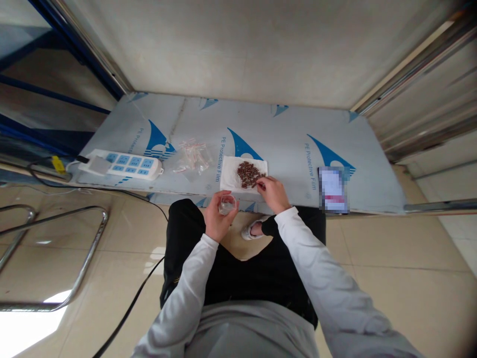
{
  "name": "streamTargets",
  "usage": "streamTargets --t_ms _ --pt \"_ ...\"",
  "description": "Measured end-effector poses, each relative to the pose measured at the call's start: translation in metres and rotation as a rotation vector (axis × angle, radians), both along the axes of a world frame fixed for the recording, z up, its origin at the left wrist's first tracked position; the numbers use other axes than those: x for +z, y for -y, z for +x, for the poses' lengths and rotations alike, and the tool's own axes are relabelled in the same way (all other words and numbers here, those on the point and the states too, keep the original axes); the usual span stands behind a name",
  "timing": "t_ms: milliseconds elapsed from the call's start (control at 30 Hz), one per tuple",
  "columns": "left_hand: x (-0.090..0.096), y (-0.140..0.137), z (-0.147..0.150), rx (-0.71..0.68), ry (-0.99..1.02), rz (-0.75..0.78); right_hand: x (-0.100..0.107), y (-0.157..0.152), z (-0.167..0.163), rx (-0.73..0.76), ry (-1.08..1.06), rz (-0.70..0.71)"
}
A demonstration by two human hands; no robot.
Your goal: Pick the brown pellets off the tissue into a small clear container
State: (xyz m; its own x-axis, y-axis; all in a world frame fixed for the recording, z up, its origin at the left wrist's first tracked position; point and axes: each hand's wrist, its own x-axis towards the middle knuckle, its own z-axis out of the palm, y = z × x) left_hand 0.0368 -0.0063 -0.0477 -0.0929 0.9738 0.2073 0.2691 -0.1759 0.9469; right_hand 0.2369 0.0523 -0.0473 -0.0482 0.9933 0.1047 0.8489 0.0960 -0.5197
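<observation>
My left hand (217, 219) is wrapped round a small clear plastic cup (227, 205), held at the near edge of the table. A pile of small dark brown capsule-like pieces (249, 174) lies on a white paper sheet (229, 174) just beyond it. At the right side of the pile is my right hand (274, 193), its thumb and fingertips pinched together. Whatever is between those fingertips is too small to make out.
Left of the paper lie clear plastic bags (192, 156) with red-and-white pieces. A white power strip (130, 165) sits farther left, its black cable (128, 306) running down to the floor. A phone (333, 189) rests at the right near edge. A metal chair frame (85, 258) stands at left.
</observation>
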Motion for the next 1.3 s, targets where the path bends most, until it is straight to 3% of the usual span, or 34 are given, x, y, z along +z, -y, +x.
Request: streamTargets --t_ms 100,200,300,400,533,600,700,800,900,1133,1300 --pt "0.004 -0.005 0.004 -0.022 -0.021 0.001 0.016 0.004 -0.001 -0.023 -0.047 0.032" --pt "0.010 -0.009 0.010 -0.059 -0.043 0.000 0.048 0.017 -0.010 -0.031 -0.251 0.110" --pt "0.015 -0.013 0.018 -0.104 -0.055 0.017 0.079 0.030 -0.027 0.157 -0.406 0.096" --pt "0.018 -0.015 0.024 -0.145 -0.033 0.072 0.093 0.036 -0.039 0.360 -0.292 0.055" --pt "0.021 -0.016 0.027 -0.151 -0.003 0.094 0.086 0.034 -0.029 0.376 -0.337 0.101" --pt "0.021 -0.016 0.026 -0.131 -0.004 0.076 0.073 0.028 -0.014 0.213 -0.361 0.125" --pt "0.018 -0.014 0.023 -0.094 0.001 0.048 0.045 0.015 0.007 -0.017 -0.190 0.081" --pt "0.014 -0.013 0.021 -0.073 0.008 0.032 0.018 0.005 0.012 -0.028 -0.078 0.011" --pt "0.011 -0.012 0.019 -0.067 -0.002 0.022 0.004 0.002 0.004 -0.034 -0.037 0.005" --pt "0.010 -0.015 0.018 -0.067 -0.006 0.036 0.000 0.002 -0.003 -0.068 0.005 -0.006" --pt "0.013 -0.016 0.020 -0.078 -0.033 0.039 0.028 0.013 0.000 -0.098 -0.051 0.017"
